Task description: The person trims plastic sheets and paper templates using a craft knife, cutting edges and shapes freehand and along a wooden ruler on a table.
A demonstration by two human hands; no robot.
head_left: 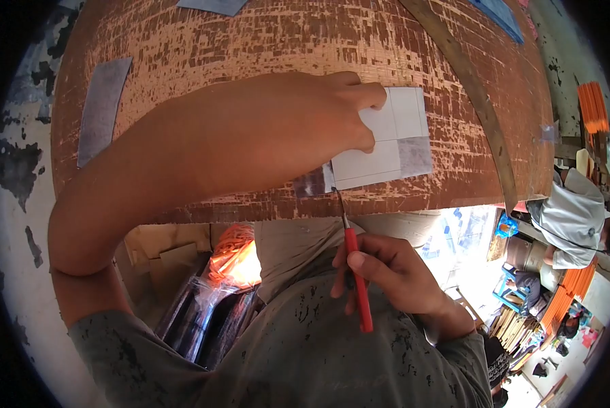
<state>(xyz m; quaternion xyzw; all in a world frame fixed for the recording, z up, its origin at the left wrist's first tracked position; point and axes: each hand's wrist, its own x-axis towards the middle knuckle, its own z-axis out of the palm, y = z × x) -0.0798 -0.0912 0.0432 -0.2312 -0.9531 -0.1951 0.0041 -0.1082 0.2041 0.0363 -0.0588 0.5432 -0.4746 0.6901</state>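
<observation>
My left hand (352, 112) reaches across the table with thumb and fingers apart, pressing down on a white card (373, 160) marked with thin lines. Dark bluish-grey material (416, 156) shows at the card's lower right, and another dark patch (313, 182) shows at its lower left. In my right hand (390, 272), closed in front of my body, is a red-handled tool (359, 285) with a thin metal shaft. The tool's dark tip meets the card's lower left corner; whether it is a blade I cannot tell.
The worn brown table (250, 54) has a scratched top. A long curved wooden strip (478, 102) lies at the right. Grey-blue pieces lie at the left (104, 109) and top (213, 5). Plastic-wrapped rolls (203, 319) are below. Another person (573, 217) is at the far right.
</observation>
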